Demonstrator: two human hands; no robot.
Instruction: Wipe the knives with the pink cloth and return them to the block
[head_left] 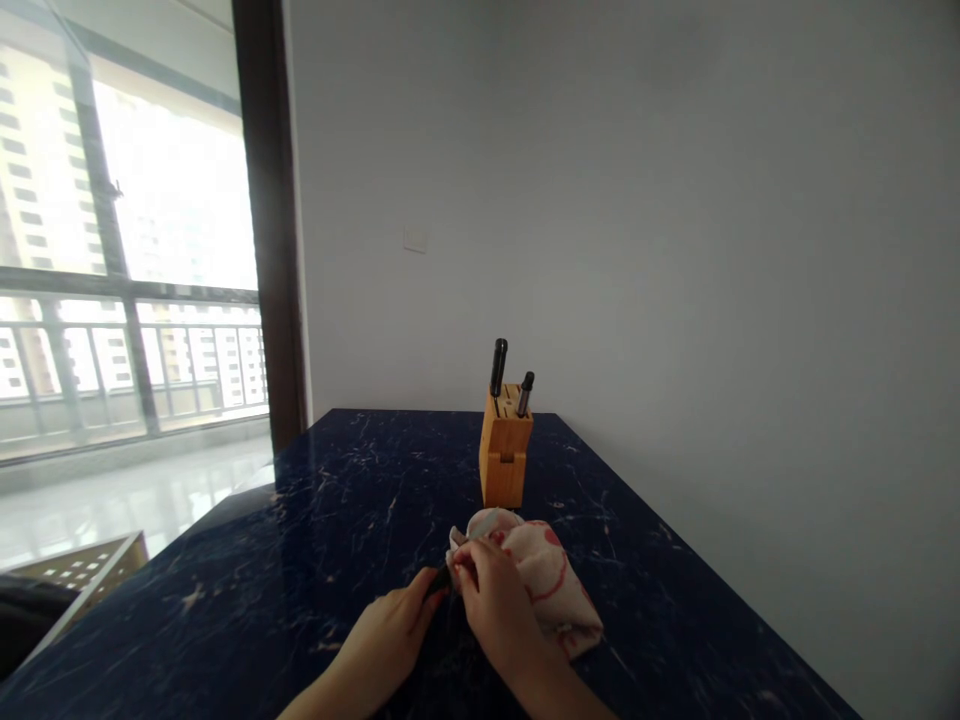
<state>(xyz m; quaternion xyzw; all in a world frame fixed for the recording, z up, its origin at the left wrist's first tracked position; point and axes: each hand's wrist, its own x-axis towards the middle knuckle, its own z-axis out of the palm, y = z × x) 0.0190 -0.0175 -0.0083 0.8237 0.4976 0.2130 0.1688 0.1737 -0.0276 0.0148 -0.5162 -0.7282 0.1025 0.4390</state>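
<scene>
At the far left, beyond our left hand, a tall window (127, 230) looks onto apartment blocks, lighting the dark blue marbled bench (315, 520). Our left hand (390, 630) rests low on the bench, fingers pinched around a small dark handle (439, 580), likely a knife, though its blade is hidden. Touching it, our right hand (499, 605) grips a crumpled white cloth with red print (551, 580), wrapping it over the dark item, seemingly so the covered part meets only fabric. The cloth trails to the right of that hand. Just beyond both hands stands a wooden knife block (505, 450), two black handles (499, 366) upright in its slots, within easy reach.
</scene>
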